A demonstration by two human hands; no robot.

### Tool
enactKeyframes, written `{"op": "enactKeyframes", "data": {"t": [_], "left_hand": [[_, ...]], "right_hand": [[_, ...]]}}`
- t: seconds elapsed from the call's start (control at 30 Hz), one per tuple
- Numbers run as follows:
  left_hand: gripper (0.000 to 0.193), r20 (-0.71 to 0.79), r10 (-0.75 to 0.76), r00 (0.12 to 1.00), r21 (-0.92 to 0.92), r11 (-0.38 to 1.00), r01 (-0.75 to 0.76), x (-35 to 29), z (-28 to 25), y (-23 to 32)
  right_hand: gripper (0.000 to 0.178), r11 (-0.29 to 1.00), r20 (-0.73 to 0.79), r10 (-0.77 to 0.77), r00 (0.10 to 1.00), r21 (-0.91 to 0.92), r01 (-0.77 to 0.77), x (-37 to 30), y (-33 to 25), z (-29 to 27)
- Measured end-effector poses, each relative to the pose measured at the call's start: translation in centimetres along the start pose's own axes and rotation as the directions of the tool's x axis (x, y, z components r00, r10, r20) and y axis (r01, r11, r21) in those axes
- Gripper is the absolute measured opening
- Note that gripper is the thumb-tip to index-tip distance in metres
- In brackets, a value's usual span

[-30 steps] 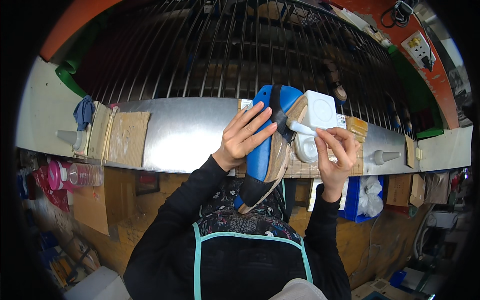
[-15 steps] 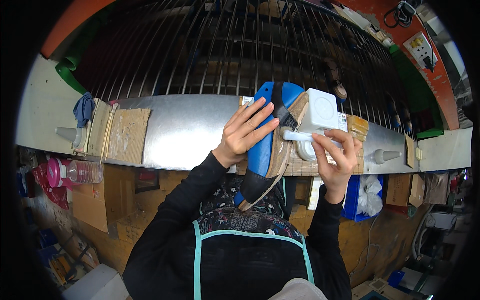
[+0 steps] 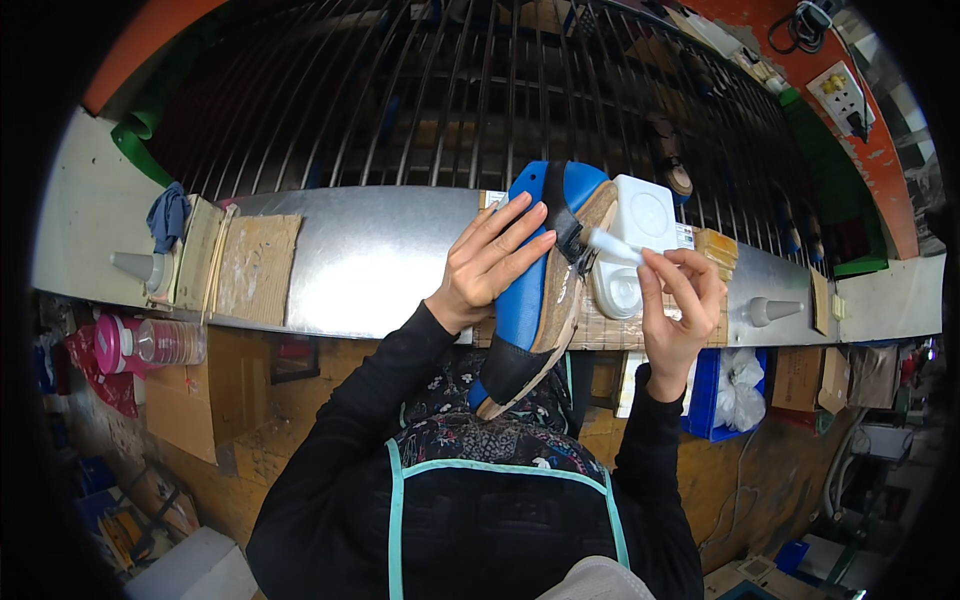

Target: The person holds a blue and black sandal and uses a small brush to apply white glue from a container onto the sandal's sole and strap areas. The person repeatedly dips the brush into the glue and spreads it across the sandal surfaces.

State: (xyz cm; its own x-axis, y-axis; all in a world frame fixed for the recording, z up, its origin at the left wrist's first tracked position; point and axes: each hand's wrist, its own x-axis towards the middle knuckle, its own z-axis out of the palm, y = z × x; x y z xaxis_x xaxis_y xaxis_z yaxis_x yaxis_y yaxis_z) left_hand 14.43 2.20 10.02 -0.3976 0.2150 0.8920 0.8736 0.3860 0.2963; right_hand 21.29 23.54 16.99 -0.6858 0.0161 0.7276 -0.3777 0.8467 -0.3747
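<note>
A sandal with black straps and a tan cork-like sole (image 3: 560, 312) sits on a blue shoe last (image 3: 522, 305), tilted with its sole edge toward the right. My left hand (image 3: 482, 272) grips the last from the left, fingers laid across the blue surface. Between the fingertips of my right hand (image 3: 684, 305) is a slim white-handled brush (image 3: 618, 250), slightly blurred. Its tip is at the sole's edge beside the front strap; whether it touches I cannot tell. A white square container (image 3: 642, 212) and a white round dish (image 3: 620, 290) stand just right of the sandal.
A metal ledge (image 3: 370, 265) runs across the bench, with a rack of metal rods (image 3: 420, 110) beyond it. Cardboard (image 3: 258, 270) lies at left. A grey cone (image 3: 775, 311) and a blue crate (image 3: 700, 420) with plastic bags are at right.
My right hand has shifted slightly right, and the brush tip has moved up along the sole edge toward the front strap. My left hand and the sandal have barely moved.
</note>
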Motion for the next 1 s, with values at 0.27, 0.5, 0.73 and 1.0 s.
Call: {"op": "enactKeyframes", "data": {"t": [0.27, 0.5, 0.73, 1.0], "left_hand": [[0.045, 0.018, 0.019, 1.000, 0.010, 1.000, -0.019, -0.1, -0.1, -0.2], [0.045, 0.030, 0.004, 1.000, -0.002, 1.000, -0.004, -0.2, 0.0, -0.3], [0.046, 0.029, 0.006, 1.000, 0.004, 1.000, -0.006, 0.1, 0.0, -0.4], [0.047, 0.005, -0.015, 1.000, -0.021, 1.000, 0.015, 0.1, 0.0, -0.4]], "right_hand": [[0.021, 1.000, 0.063, -0.002, 0.998, 0.003, 0.002, 0.3, 0.3, -0.1], [0.021, 0.999, 0.115, -0.031, 0.993, 0.028, 0.028, 0.4, 0.4, -0.3], [0.020, 0.998, 0.130, -0.068, 0.989, 0.011, 0.067, 0.6, -0.1, -0.5], [0.019, 0.945, 0.196, 0.063, 0.979, 0.305, -0.122, 0.9, 0.8, -0.2]]}}
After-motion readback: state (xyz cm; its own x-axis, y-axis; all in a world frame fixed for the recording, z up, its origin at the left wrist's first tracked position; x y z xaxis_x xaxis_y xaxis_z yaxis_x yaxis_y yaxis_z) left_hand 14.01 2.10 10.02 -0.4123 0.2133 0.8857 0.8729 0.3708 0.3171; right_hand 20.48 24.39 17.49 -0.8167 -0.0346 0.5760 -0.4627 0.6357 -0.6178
